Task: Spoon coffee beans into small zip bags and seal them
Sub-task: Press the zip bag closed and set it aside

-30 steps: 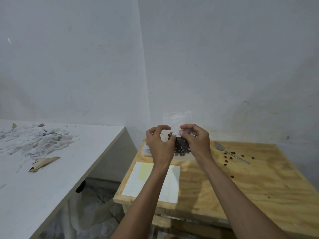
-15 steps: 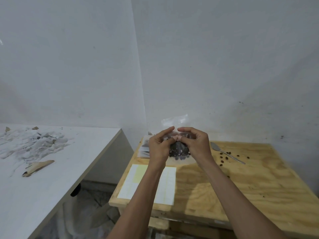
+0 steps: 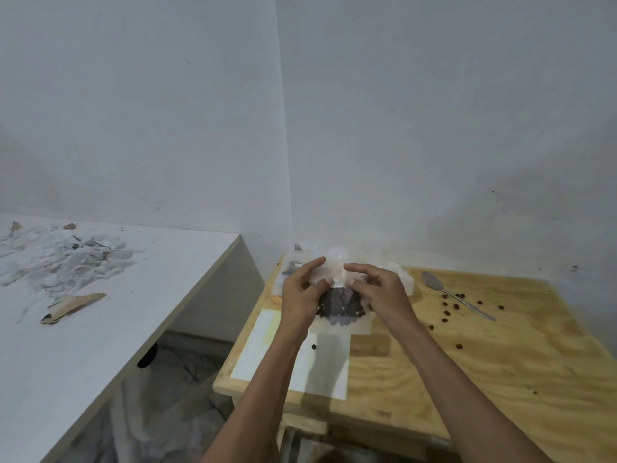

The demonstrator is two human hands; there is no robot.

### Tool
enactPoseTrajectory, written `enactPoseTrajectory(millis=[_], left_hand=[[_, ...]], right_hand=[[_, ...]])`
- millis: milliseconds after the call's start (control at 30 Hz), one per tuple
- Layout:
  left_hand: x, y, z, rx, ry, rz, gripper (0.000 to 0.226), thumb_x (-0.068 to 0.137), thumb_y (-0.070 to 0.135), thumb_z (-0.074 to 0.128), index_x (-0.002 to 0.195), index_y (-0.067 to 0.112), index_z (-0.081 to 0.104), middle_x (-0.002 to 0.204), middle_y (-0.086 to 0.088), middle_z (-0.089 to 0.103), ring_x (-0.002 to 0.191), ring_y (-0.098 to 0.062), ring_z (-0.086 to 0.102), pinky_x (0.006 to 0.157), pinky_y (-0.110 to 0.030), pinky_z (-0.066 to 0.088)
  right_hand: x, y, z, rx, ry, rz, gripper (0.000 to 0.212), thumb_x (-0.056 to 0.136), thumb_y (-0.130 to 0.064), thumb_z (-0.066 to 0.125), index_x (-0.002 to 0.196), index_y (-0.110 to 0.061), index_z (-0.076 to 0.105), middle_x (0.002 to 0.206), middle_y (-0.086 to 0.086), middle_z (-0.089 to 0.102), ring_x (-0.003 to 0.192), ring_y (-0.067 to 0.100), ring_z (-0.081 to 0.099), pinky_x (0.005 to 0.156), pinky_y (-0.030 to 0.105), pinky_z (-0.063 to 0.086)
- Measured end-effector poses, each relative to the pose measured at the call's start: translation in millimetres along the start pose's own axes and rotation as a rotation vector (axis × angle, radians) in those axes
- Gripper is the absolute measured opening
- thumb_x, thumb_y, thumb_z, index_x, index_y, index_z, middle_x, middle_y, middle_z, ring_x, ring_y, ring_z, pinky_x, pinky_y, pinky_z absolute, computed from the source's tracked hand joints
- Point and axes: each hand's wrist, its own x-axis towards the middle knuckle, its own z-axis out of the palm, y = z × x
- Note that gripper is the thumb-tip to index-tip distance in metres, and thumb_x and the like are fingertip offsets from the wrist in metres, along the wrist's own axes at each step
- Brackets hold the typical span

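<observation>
Zip bag (image 3: 340, 304): one, clear, holding dark coffee beans.
Hands: left hand (image 3: 302, 292) and right hand (image 3: 380, 292) both pinch its top edge.
Spoon (image 3: 454, 294): one, at 3 o'clock, among about ten loose beans (image 3: 445, 312).

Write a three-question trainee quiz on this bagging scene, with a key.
1. True or false: the spoon is in the right hand.
2. What do both hands pinch at its top edge?
A. a paper sheet
B. the zip bag holding coffee beans
C. the spoon
3. Fill in: loose beans lie scattered around the spoon on the ______ table.

Key
1. False. It lies on the table to the right of both hands.
2. B. The left hand and right hand both grip the bag's top.
3. Wooden.
</observation>
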Motion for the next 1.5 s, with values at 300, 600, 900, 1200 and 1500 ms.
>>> enactPoseTrajectory(millis=[300,600,900,1200,1500], left_hand=[[86.7,-20.2,-41.4,0.204,0.084,0.036,0.027,0.087,-0.007,0.071,0.108,0.009,0.078,0.113,-0.014,0.076,0.081,-0.009,0.069,0.072,-0.023,0.055],[160.1,-39.9,-62.5,0.581,0.094,0.008,0.025,0.082,0.012,0.074,0.106,0.015,0.081,0.098,-0.006,0.080,0.083,-0.016,0.074,0.088,-0.036,0.060],[164.5,-69.1,-63.5,0.860,0.053,0.007,0.025,0.092,0.016,0.066,0.112,0.011,0.079,0.120,-0.009,0.075,0.107,-0.023,0.070,0.091,-0.026,0.050],[146.6,-49.4,-59.6,0.852,0.076,0.127,0.024,0.097,0.019,0.065,0.117,0.010,0.076,0.125,-0.005,0.072,0.118,-0.022,0.063,0.096,-0.024,0.040],[36.9,-66.2,-63.1,0.768,0.016,0.453,0.039,0.091,0.037,0.056,0.118,0.015,0.073,0.127,-0.003,0.068,0.122,-0.021,0.060,0.103,-0.038,0.049]], right_hand=[[86.5,21.0,63.8,-0.100,0.042,0.088,0.035,0.089,-0.009,0.074,0.122,-0.021,0.074,0.111,0.002,0.072,0.098,0.019,0.066,0.079,0.025,0.053],[144.2,42.7,102.8,-0.270,0.015,0.141,0.046,0.086,-0.021,0.077,0.131,-0.017,0.068,0.138,0.003,0.064,0.125,0.019,0.059,0.100,0.024,0.048],[145.4,64.4,110.8,-0.590,-0.081,0.155,0.044,0.091,-0.047,0.065,0.128,-0.023,0.071,0.137,0.002,0.064,0.120,0.021,0.062,0.096,0.034,0.054],[129.0,39.2,95.5,-0.623,-0.024,0.121,0.043,0.094,-0.050,0.065,0.130,-0.027,0.065,0.138,0.002,0.052,0.109,0.022,0.063,0.088,0.032,0.051],[40.2,32.7,61.4,-0.613,-0.242,0.045,0.019,0.093,-0.019,0.068,0.109,-0.019,0.077,0.099,-0.001,0.075,0.077,0.009,0.067,0.065,0.024,0.052]])
